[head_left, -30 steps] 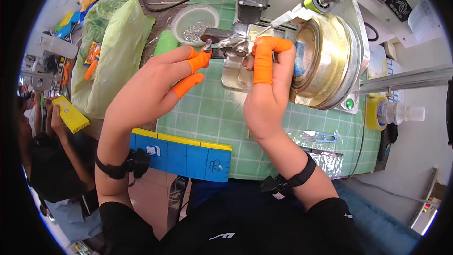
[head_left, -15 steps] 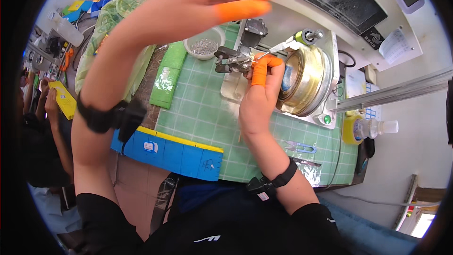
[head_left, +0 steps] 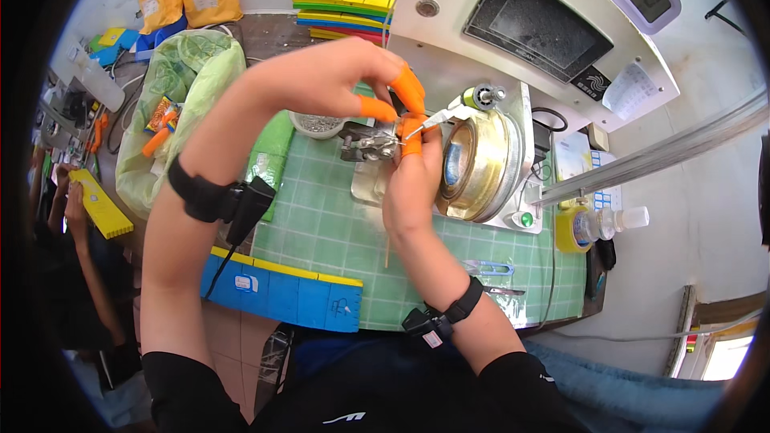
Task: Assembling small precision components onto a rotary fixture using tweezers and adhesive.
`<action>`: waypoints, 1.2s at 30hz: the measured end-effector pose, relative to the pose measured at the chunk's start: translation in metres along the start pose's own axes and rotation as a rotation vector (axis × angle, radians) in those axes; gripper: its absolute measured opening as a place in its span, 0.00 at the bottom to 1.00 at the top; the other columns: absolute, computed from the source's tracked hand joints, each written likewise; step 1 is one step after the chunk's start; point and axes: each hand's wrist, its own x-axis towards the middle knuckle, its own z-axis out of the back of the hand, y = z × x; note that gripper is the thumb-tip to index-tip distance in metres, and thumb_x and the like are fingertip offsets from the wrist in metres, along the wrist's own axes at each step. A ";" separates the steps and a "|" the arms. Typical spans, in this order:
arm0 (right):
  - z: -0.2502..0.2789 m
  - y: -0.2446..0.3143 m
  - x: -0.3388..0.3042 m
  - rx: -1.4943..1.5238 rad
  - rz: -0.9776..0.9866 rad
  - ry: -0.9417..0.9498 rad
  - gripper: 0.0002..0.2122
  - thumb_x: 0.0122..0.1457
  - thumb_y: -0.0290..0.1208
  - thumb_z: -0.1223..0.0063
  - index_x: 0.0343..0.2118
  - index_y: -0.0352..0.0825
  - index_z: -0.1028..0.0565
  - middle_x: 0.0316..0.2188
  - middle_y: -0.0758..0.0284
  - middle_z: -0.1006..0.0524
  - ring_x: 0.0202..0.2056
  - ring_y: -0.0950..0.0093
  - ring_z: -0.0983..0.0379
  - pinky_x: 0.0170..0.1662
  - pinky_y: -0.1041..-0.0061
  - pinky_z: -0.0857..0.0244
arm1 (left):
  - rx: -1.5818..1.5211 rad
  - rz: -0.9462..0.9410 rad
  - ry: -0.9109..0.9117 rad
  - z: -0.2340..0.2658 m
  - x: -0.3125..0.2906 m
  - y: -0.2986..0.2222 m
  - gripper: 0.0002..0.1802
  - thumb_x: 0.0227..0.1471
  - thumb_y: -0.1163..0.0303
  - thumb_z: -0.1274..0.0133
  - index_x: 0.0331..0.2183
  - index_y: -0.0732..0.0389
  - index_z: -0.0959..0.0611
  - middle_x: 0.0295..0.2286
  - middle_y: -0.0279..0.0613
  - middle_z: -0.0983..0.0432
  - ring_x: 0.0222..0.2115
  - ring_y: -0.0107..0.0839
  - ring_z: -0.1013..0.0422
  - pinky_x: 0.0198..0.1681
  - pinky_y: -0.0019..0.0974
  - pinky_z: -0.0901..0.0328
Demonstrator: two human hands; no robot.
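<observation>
left hand (head_left: 337, 72) arches over, thumb and finger parted, right hand (head_left: 412, 188) curls beside the clamp (head_left: 369, 144), whether pinching i can't tell, and crowding could knock the pointer (head_left: 434, 117) askew

A green gridded mat (head_left: 313, 220) covers much of the dark tabletop (head_left: 269, 34). A white machine (head_left: 533, 28), a bowl (head_left: 319, 135), a green block (head_left: 271, 162) and blue-handled snips (head_left: 492, 264) rest there.

The dark grey metal clamp (head_left: 367, 143), partly hidden, sat near the view's centre toward eleven o'clock, outer end facing nine; a pale tapered pointer (head_left: 439, 116) slanted toward eight o'clock.
</observation>
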 end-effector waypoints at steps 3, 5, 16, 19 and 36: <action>0.010 0.000 -0.001 0.047 -0.083 0.054 0.13 0.74 0.32 0.58 0.58 0.36 0.34 0.45 0.72 0.27 0.34 0.87 0.38 0.36 0.85 0.43 | -0.129 0.076 -0.013 -0.014 0.007 0.005 0.11 0.50 0.78 0.38 0.39 0.65 0.14 0.40 0.46 0.19 0.43 0.41 0.23 0.50 0.41 0.29; 0.005 -0.004 -0.005 0.097 -0.066 0.051 0.11 0.73 0.32 0.58 0.54 0.37 0.33 0.40 0.73 0.29 0.32 0.88 0.40 0.34 0.84 0.44 | -0.030 -0.053 -0.062 -0.019 0.000 0.014 0.09 0.50 0.79 0.38 0.37 0.65 0.15 0.39 0.45 0.20 0.40 0.40 0.23 0.47 0.40 0.29; 0.036 0.007 -0.046 0.124 0.030 0.188 0.10 0.74 0.34 0.56 0.53 0.38 0.33 0.34 0.74 0.34 0.32 0.83 0.42 0.41 0.80 0.44 | 0.109 -0.024 -0.161 -0.047 -0.031 -0.059 0.06 0.49 0.80 0.36 0.33 0.64 0.16 0.36 0.43 0.19 0.29 0.35 0.25 0.28 0.33 0.34; 0.037 0.020 -0.045 0.144 -0.004 0.198 0.07 0.74 0.33 0.58 0.49 0.38 0.34 0.38 0.75 0.36 0.32 0.87 0.43 0.37 0.84 0.46 | 0.024 0.097 -0.237 -0.061 -0.043 -0.063 0.06 0.49 0.79 0.35 0.33 0.64 0.14 0.35 0.41 0.17 0.26 0.28 0.27 0.23 0.30 0.38; 0.016 -0.012 0.005 -0.018 -0.051 -0.013 0.10 0.73 0.36 0.54 0.52 0.39 0.33 0.38 0.75 0.31 0.32 0.85 0.41 0.35 0.81 0.42 | 0.079 0.157 -0.289 -0.008 -0.028 -0.052 0.11 0.55 0.67 0.37 0.39 0.62 0.12 0.30 0.37 0.18 0.20 0.19 0.32 0.24 0.25 0.36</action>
